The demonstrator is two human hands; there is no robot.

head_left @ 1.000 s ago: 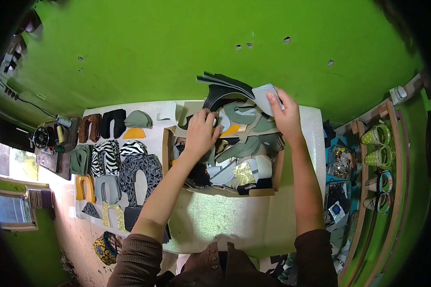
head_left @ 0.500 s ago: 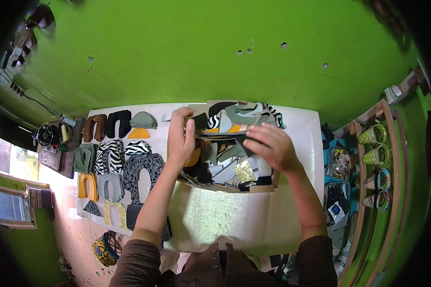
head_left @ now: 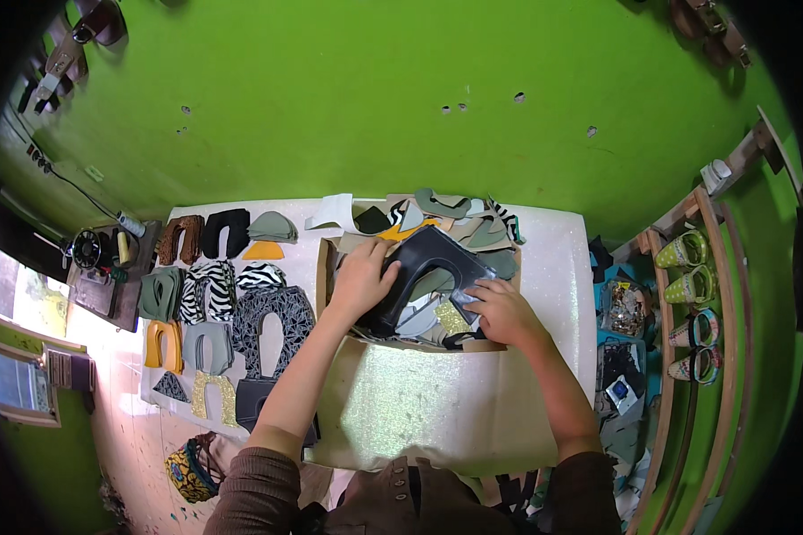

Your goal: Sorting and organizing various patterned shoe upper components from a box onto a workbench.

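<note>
Spanning most of the lower middle of the view, one white glittery counter (head_left: 437, 406) stands against the green wall (head_left: 348, 98).

One shallow cardboard box (head_left: 328, 259) sits at the counter's far middle, piled with loose cut pieces in grey, olive, black, zebra stripe and orange; too many overlap to count. Several spill over the box's far edge.

One large black U-shaped cut piece (head_left: 419, 267) lies tilted on top of the pile in the box. Left hand (head_left: 361, 281) grasps its left edge, fingers curled over it. Right hand (head_left: 501, 308) presses down on a pale grey piece (head_left: 467, 294) just beside the black piece's right leg, fingers bent; whether it pinches that piece or only pins it, cannot tell.

Left of the box, about a dozen cut pieces lie flat in rough rows: the patterned grey U-shaped piece (head_left: 272, 325) is largest, then two zebra-striped pieces (head_left: 207, 287), one brown piece (head_left: 180, 236), one black arch piece (head_left: 226, 230), one olive piece (head_left: 161, 292), one orange piece (head_left: 161, 343), one small yellow wedge (head_left: 263, 251).

At far right, a curved wooden rack (head_left: 718, 294) holds four shoes (head_left: 690, 285), two green, two multicoloured.

One black sewing machine (head_left: 87, 250) stands at far left.
</note>
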